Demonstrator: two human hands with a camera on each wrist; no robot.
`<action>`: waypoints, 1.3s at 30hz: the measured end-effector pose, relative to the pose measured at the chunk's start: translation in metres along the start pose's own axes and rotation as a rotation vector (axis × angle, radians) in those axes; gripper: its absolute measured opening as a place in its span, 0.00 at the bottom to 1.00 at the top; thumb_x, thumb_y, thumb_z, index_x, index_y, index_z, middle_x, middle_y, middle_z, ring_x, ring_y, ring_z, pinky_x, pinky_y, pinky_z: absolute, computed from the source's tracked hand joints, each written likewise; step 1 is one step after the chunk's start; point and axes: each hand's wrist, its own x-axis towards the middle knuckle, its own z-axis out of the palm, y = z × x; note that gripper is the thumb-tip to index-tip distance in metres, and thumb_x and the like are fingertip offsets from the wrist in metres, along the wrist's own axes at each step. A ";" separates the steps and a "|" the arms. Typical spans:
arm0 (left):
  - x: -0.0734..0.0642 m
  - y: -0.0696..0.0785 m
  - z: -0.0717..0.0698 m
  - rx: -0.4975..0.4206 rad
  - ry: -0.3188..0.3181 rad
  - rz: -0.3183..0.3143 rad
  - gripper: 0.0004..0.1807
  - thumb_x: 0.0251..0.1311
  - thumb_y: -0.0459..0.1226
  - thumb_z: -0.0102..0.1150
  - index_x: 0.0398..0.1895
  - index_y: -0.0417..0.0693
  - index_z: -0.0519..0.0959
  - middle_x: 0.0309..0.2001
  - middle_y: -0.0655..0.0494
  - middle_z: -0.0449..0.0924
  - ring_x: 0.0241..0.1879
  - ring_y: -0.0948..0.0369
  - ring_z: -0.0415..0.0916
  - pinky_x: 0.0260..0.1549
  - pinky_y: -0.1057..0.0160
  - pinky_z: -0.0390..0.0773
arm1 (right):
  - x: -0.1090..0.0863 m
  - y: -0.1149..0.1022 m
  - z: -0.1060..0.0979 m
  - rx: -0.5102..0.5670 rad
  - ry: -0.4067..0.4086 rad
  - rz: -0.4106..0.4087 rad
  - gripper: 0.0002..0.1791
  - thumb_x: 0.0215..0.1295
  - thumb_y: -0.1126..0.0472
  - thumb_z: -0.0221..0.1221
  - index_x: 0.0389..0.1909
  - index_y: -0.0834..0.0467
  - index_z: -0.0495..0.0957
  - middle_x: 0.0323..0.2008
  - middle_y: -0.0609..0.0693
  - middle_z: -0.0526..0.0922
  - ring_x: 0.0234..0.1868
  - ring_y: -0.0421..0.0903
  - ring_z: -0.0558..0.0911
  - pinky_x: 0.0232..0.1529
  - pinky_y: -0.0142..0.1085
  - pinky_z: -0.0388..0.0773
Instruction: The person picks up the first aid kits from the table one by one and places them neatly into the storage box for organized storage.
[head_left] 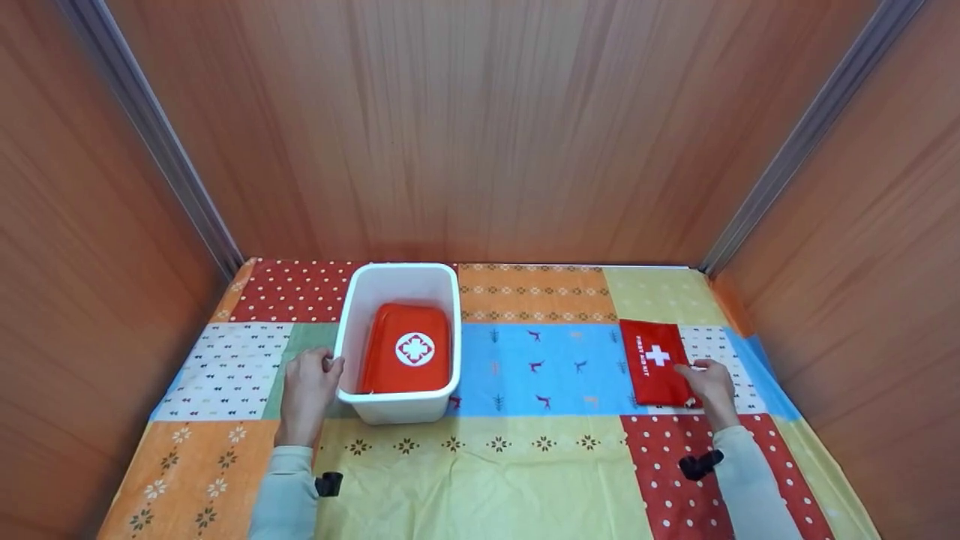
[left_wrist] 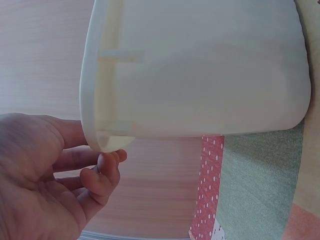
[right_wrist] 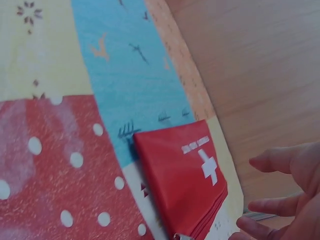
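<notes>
A white plastic bin (head_left: 400, 409) stands left of centre, with an orange-red first aid case (head_left: 390, 360) inside, its white cross emblem facing up. At the bin's left side my left hand (head_left: 309, 386) holds the rim; in the left wrist view its curled fingers (left_wrist: 102, 175) meet at the rim's corner. A flat red first aid pouch (head_left: 651, 382) with a white cross and lettering lies on the cloth at the right. My right hand (head_left: 711, 386) is over the pouch's right edge, and the right wrist view shows its fingers (right_wrist: 275, 205) spread apart beside it.
A patchwork tablecloth (head_left: 517, 457) covers the table, slightly wrinkled at the front. Wood-grain panels rise behind (head_left: 480, 135) and on both sides, with grey metal strips at the corners.
</notes>
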 end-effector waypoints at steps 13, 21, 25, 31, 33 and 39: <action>-0.001 0.000 0.001 0.008 -0.004 -0.009 0.13 0.65 0.35 0.58 0.44 0.32 0.80 0.28 0.44 0.75 0.28 0.54 0.73 0.23 0.63 0.68 | 0.005 0.027 0.008 -0.105 0.002 0.034 0.42 0.65 0.50 0.60 0.68 0.70 0.52 0.65 0.70 0.58 0.61 0.67 0.61 0.60 0.61 0.68; -0.002 0.001 0.000 0.025 -0.013 -0.007 0.13 0.65 0.36 0.58 0.44 0.32 0.79 0.27 0.45 0.76 0.27 0.54 0.74 0.22 0.63 0.68 | 0.008 0.035 0.014 -0.133 0.011 0.032 0.37 0.63 0.53 0.63 0.61 0.71 0.56 0.59 0.70 0.59 0.58 0.68 0.60 0.56 0.59 0.71; -0.001 0.000 0.000 0.020 -0.006 0.003 0.12 0.66 0.36 0.58 0.43 0.32 0.80 0.28 0.44 0.76 0.28 0.54 0.73 0.23 0.63 0.68 | 0.009 0.036 0.016 -0.169 0.016 0.072 0.37 0.63 0.55 0.62 0.61 0.70 0.55 0.58 0.70 0.59 0.57 0.68 0.62 0.57 0.59 0.71; -0.001 0.000 0.000 0.013 0.012 0.011 0.13 0.65 0.35 0.58 0.44 0.32 0.80 0.30 0.43 0.76 0.30 0.53 0.73 0.25 0.62 0.69 | 0.012 0.040 0.016 -0.151 0.032 0.082 0.34 0.63 0.58 0.61 0.60 0.72 0.56 0.57 0.71 0.60 0.57 0.67 0.63 0.57 0.59 0.71; -0.001 0.000 0.001 0.010 0.020 0.012 0.14 0.65 0.36 0.59 0.44 0.31 0.80 0.30 0.42 0.76 0.30 0.52 0.74 0.25 0.62 0.69 | 0.013 0.041 0.016 -0.137 0.039 0.076 0.33 0.63 0.58 0.61 0.59 0.73 0.57 0.55 0.71 0.61 0.56 0.67 0.64 0.56 0.58 0.72; -0.001 -0.001 0.001 0.006 0.025 0.016 0.13 0.65 0.35 0.59 0.44 0.31 0.80 0.29 0.43 0.76 0.28 0.53 0.73 0.24 0.62 0.67 | 0.013 0.047 0.015 -0.054 0.023 0.055 0.33 0.62 0.60 0.62 0.61 0.72 0.58 0.55 0.69 0.67 0.52 0.64 0.72 0.54 0.56 0.75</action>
